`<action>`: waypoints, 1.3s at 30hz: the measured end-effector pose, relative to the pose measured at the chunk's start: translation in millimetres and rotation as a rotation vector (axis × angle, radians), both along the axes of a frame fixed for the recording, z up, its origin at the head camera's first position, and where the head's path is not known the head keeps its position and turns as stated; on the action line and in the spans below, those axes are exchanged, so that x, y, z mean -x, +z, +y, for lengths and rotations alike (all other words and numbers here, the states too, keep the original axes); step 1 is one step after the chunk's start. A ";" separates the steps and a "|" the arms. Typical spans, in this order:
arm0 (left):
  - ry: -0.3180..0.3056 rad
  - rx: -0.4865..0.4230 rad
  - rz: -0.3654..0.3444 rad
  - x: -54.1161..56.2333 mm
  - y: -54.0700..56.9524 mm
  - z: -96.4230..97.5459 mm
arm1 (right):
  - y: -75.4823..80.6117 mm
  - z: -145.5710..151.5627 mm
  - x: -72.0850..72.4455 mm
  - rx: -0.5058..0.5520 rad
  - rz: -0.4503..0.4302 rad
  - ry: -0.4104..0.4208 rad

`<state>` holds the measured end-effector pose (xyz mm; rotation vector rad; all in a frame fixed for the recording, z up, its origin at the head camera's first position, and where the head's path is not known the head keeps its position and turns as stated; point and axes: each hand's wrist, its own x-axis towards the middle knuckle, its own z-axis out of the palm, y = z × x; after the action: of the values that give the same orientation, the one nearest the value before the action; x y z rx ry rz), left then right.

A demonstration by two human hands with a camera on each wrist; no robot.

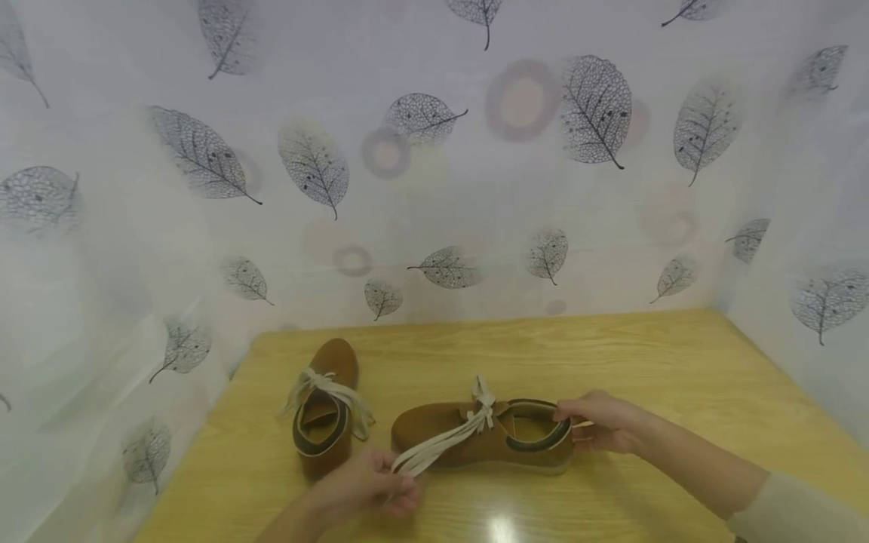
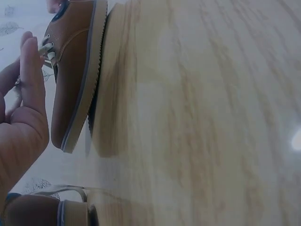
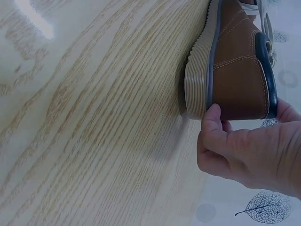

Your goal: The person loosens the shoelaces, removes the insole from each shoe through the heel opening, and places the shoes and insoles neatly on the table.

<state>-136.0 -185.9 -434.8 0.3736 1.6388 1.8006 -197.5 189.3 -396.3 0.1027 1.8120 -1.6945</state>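
A brown leather shoe [image 1: 468, 449] with a dark collar lies sideways on the table, its toe to the left. My right hand [image 1: 604, 422] grips its heel, thumb at the collar; the right wrist view shows the fingers around the heel [image 3: 240, 94]. My left hand [image 1: 380, 483] pinches the cream shoelaces [image 1: 441, 445], which run taut from the shoe's tongue toward the toe side. In the left wrist view, the left hand [image 2: 26, 103] is beside the shoe's toe. A second brown shoe [image 1: 326, 430], its laces tied in a bow, stands to the left, toe pointing away.
The wooden table [image 1: 652, 362] has a light grain and a bright reflection near its front. A pale leaf-printed sheet [image 1: 434, 204] hangs behind the table and along both sides.
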 end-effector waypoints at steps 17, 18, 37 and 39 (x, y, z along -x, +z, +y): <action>-0.077 0.073 -0.098 -11.5 -1.4 -19.3 | 0.0 -0.7 0.3 -0.019 -0.001 -0.019; -0.065 0.054 -0.103 -11.0 -1.7 -20.4 | -0.3 -0.6 0.2 -0.019 0.001 -0.018; 0.095 -0.604 -0.348 -5.9 13.8 -33.4 | -0.1 0.0 -2.9 -0.074 0.032 -0.022; 0.105 -0.643 -0.362 -6.5 17.5 -32.1 | 0.2 0.2 -2.9 -0.079 0.035 -0.021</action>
<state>-129.5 -218.1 -417.3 0.2182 0.8231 2.2936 -194.6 189.5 -396.1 0.1264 1.9101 -1.6493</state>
